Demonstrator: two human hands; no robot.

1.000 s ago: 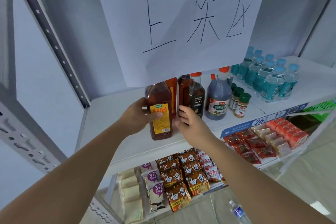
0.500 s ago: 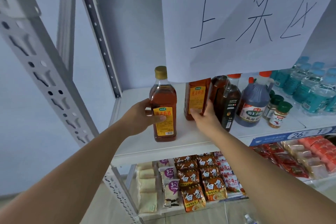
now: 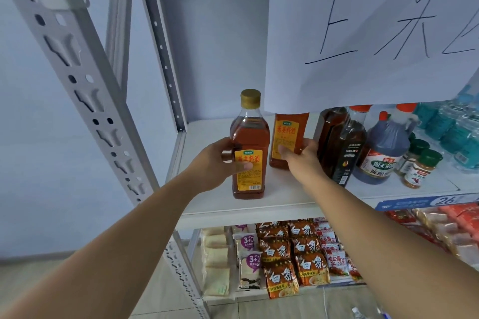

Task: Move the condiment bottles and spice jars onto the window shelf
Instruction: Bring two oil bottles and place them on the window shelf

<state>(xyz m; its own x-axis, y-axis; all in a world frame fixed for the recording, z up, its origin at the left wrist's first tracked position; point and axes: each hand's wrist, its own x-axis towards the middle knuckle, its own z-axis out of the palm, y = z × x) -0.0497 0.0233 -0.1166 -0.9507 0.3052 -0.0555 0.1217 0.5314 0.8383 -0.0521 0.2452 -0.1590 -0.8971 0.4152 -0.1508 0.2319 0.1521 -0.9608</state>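
Amber gold-capped cooking-wine bottle (image 3: 248, 137) clasped by left grip (image 3: 213, 164), yellow-labelled amber twin (image 3: 286, 129) (cap hidden) by right grip (image 3: 302, 160) — hold both upright.

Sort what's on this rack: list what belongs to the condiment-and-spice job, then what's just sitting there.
Job in hand: front cooking wine bottle, rear cooking wine bottle, amber bottle, dark sauce bottle, vinegar jug, spice jars.

Just there: water bottles, instant noodle packets, handwritten paper sign.
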